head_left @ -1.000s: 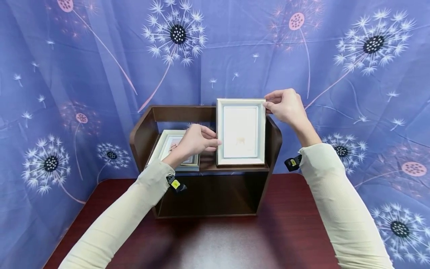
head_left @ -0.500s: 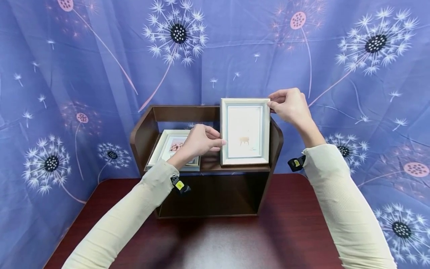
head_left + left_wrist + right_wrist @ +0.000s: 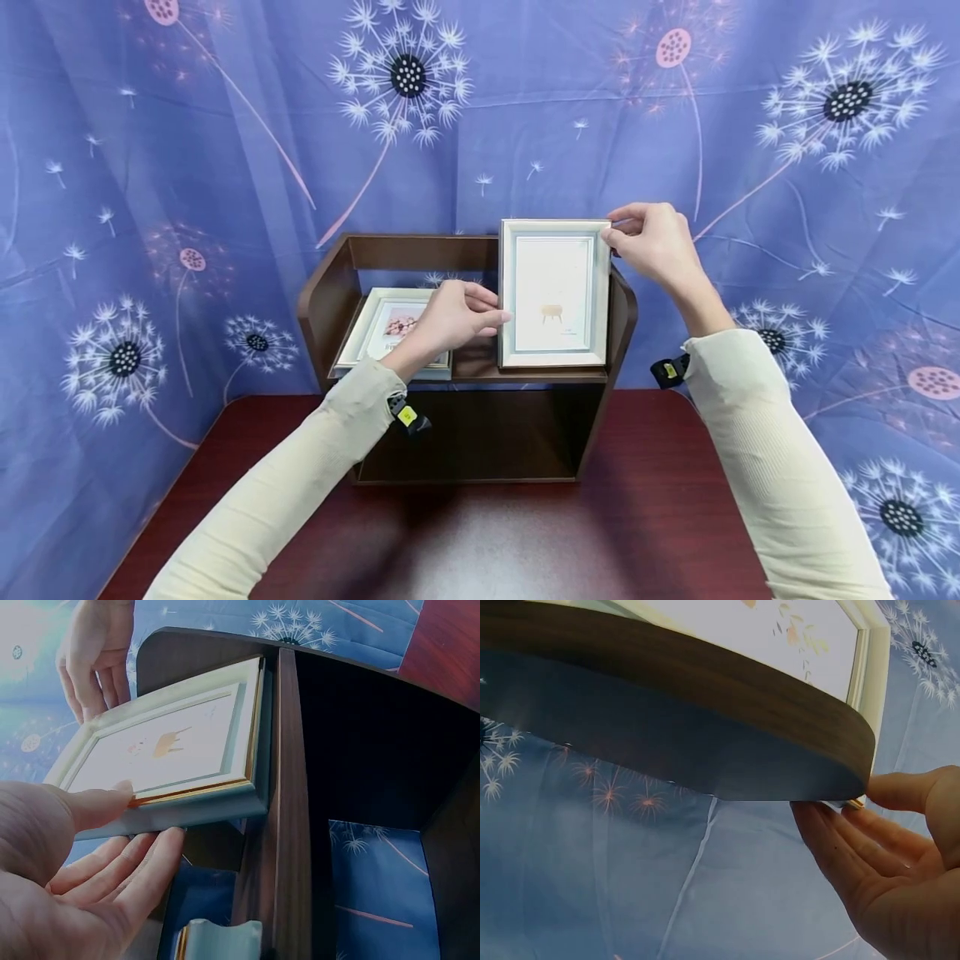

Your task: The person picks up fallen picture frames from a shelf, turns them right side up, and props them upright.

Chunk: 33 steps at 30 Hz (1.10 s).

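Note:
A white picture frame (image 3: 553, 292) with a small stool print stands upright on the right part of the dark brown shelf's (image 3: 480, 377) upper board. My left hand (image 3: 456, 318) pinches its left side edge, thumb on the front and fingers behind. At the upper right corner my right hand (image 3: 654, 242) pinches it between thumb and fingers. In the left wrist view the frame (image 3: 157, 746) shows a gold inner line and a pale blue-green side. Left of it, a second picture frame (image 3: 375, 325) with a pink print lies on the same board, partly hidden by my left hand.
The two-tier shelf stands on a dark red table (image 3: 660, 500). Its right side panel (image 3: 624, 312) rises close beside the upright frame, its left panel (image 3: 322, 292) beside the lying one. A blue dandelion curtain (image 3: 540, 108) hangs behind.
Both hands have shifted the upright picture frame a little to the right along the upper board, nearer the right side panel. The stool print shows more clearly. The lying frame stays put.

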### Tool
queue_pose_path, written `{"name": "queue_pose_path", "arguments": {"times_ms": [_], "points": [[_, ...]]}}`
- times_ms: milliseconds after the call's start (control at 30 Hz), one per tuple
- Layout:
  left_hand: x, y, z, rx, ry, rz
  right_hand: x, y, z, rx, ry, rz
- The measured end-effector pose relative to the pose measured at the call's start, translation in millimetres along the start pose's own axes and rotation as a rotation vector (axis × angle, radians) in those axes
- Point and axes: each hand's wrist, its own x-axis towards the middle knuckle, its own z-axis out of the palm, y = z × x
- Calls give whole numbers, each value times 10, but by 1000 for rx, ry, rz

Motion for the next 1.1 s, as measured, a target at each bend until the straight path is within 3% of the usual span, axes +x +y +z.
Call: {"name": "queue_pose_path", "arguments": {"times_ms": [167, 333, 500, 667, 800, 967, 1100], "points": [[-92, 17, -126, 92, 24, 62, -44, -21, -4, -17, 36, -42], [-221, 68, -353, 287, 97, 155, -109, -110, -23, 2, 81, -53], [-368, 123, -583, 448, 169, 187, -197, -247, -34, -7, 129, -106], [-535, 65, -785, 597, 177, 218, -316, -455, 14, 21, 192, -199], [-663, -8, -903, 775, 188, 281, -394, -627, 98, 43, 225, -292], [-817, -127, -981, 972, 146, 305, -429, -790, 270, 56, 203, -393], [-917, -244, -1005, 1030, 106, 292, -431, -880, 440, 69, 144, -422]]}}
